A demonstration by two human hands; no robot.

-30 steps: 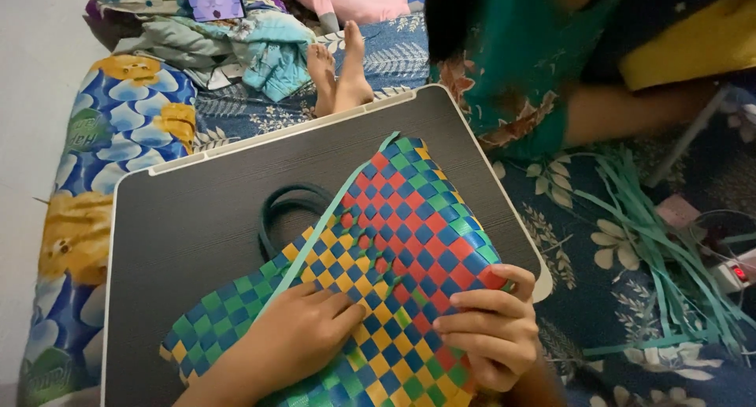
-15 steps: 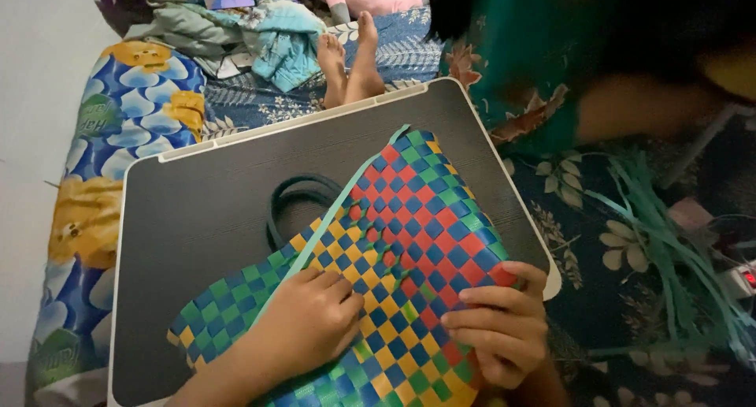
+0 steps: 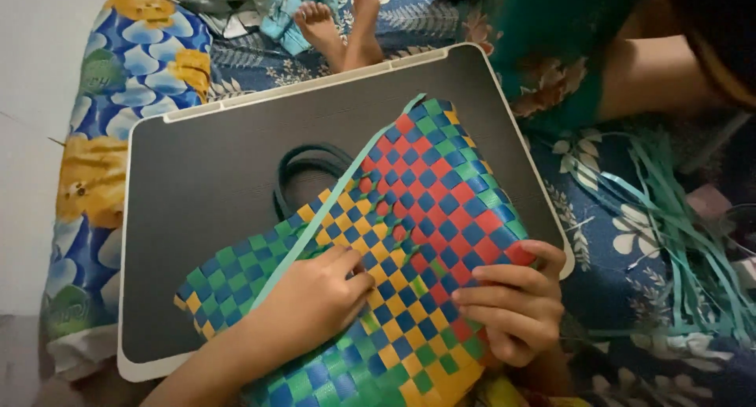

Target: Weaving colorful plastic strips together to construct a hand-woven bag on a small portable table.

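A dark lap tray with a pale rim [image 3: 236, 104] lies on a bed sheet with a blue floral print [image 3: 606, 241]. A coil of dark green strip [image 3: 303, 174] rests on the tray. Beyond its far edge show two bare feet [image 3: 342, 29] and a heap of crumpled clothes [image 3: 236, 5]. To the left lies a pillow in blue, yellow and green [image 3: 118, 115]. Loose teal strips [image 3: 685, 234] spread over the sheet at right, near a person in green cloth [image 3: 567, 37].

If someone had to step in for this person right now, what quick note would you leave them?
Left hand: lies flat on the woven panel, fingers pressing near the loose light green strip.
Right hand: pinches the panel's right edge.
Panel: on the dark lap tray, over a coil of dark strips.
Spare green strips: on the bedding to the right.
Done: chequered weave in red, blue, green and yellow.
Left: the loose strip is not woven in.
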